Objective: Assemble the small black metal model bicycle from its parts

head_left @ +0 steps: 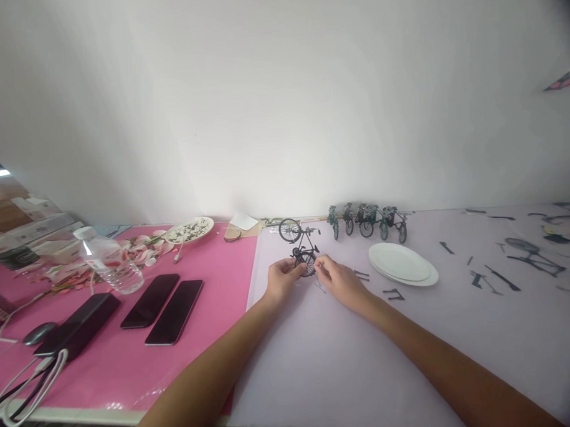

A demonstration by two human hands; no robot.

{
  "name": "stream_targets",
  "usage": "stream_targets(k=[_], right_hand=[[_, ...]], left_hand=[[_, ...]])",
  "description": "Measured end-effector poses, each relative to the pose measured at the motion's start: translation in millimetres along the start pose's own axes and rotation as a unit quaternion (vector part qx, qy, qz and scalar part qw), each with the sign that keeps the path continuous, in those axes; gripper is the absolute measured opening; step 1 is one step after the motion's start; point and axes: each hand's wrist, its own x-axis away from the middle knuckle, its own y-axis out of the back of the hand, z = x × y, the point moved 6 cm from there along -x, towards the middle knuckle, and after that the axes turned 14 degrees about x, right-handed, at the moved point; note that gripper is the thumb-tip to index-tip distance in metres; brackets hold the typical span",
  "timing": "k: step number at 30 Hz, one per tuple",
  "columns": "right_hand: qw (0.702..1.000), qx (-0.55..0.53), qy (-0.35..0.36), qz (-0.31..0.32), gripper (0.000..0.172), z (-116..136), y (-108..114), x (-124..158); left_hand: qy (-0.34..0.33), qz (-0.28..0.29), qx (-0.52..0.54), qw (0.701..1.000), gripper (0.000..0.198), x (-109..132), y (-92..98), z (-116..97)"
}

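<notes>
A small black model bicycle (301,245) is held upright on the pale surface (318,362). Its lower wheel (307,263) is enclosed between the two hands, while the other wheel (290,229) stands free behind, toward the wall. The left hand (282,281) is closed on the left side of the lower wheel, so its grip is narrow and holds the bicycle. The fingertips of the right hand (340,281) are drawn together at the right edge of the same wheel; whether something is pinched there cannot be told. Just to the right, a stack of white plates (403,265) is seen, and a row of green model bicycles (367,220) is placed behind it.
</notes>
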Motion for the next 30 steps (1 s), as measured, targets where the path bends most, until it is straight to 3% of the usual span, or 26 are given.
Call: stream_targets(k=[13,30], right_hand=[[0.992,-0.12,0.022,0.026,0.017,2.9,-3.8,1.3],[0.99,-0.135,0.008,0.024,0.019,2.8,-5.2,0.9]], left_hand=[[-0.011,0.009,-0.041,0.999,0.041,1.4,-1.6,6.3],[-0.02,0.023,-0.044,0.999,0.04,2.7,-3.4,4.5]])
